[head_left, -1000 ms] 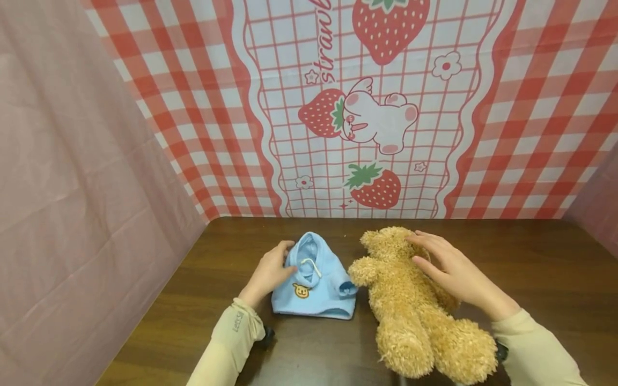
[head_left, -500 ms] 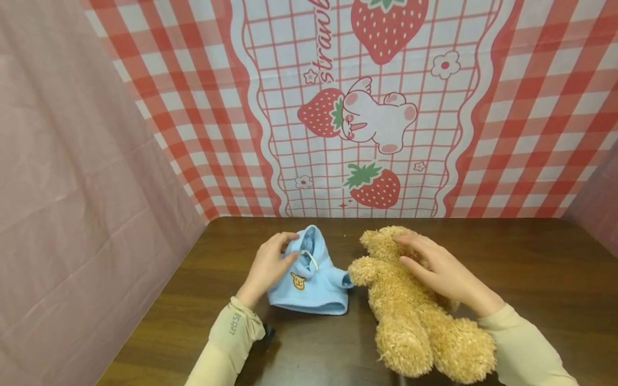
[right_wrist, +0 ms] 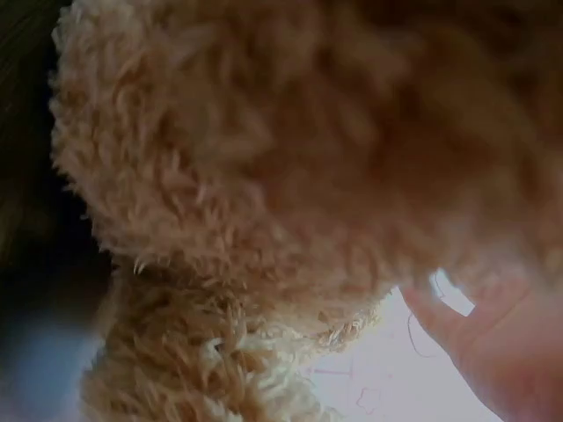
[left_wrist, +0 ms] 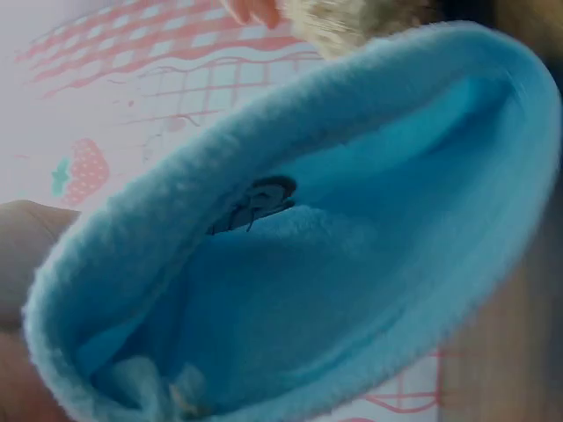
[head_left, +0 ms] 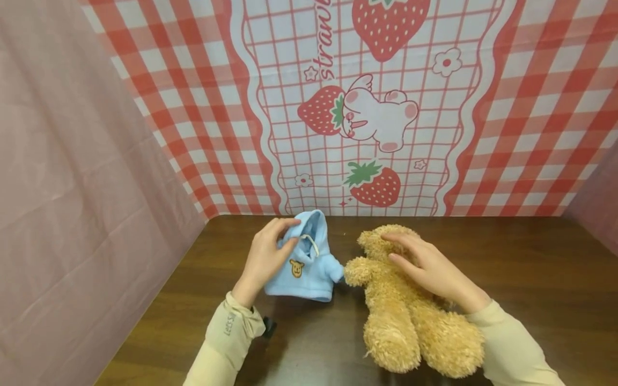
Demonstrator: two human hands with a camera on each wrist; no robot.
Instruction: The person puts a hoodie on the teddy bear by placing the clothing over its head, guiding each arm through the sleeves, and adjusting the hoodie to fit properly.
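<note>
In the head view my left hand pinches the side of a small light-blue hoodie at its hood. The hoodie has a white drawstring and a brown animal-face patch. Its wide hem opening fills the left wrist view, showing the inside. To the right lies a curly golden-brown teddy bear, its feet toward me and its face out of sight. My right hand rests over the bear's head and upper body, fingers nearly straight. Bear fur fills most of the right wrist view.
The dark brown wooden table runs back to a red-and-white checked strawberry cloth hung behind it. A pink curtain hangs along the left side.
My left hand has moved away from me with the hoodie, which now stands more upright. My right hand has slid left over the bear's head, and the bear has shifted slightly left.
</note>
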